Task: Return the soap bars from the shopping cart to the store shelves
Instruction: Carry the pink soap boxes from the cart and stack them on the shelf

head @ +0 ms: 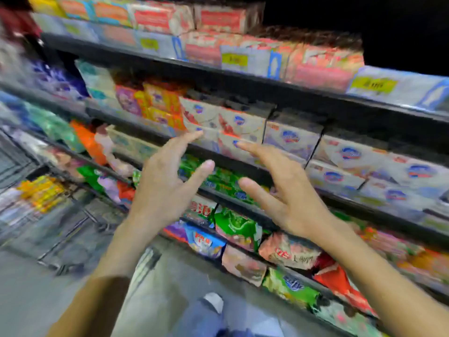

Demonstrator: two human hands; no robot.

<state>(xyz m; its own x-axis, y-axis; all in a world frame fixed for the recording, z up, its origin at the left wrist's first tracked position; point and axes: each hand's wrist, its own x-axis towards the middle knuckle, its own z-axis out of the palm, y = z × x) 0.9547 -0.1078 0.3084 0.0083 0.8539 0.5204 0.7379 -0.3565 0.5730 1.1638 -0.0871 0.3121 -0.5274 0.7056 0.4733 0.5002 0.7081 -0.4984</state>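
1. Cream cardboard soap boxes (292, 139) on the middle shelf carry blue oval logos with red accents.
2. Rectangular top-shelf packs (222, 19) are red and cream.
3. Crinkled plastic packets (234, 226) lower down are bright green.
4. Metal shelf edges (303, 96) are black, with yellow price labels (234, 60).

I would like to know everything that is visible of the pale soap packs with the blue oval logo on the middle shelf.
The pale soap packs are cream boxes, seemingly of card, with a blue oval logo and red marks; the print is too blurred to read. They lie stacked in two layers, side by side, along a dark shelf. The left hand and the right hand, fingers spread, reach toward the leftmost packs; whether the fingertips touch them cannot be told.
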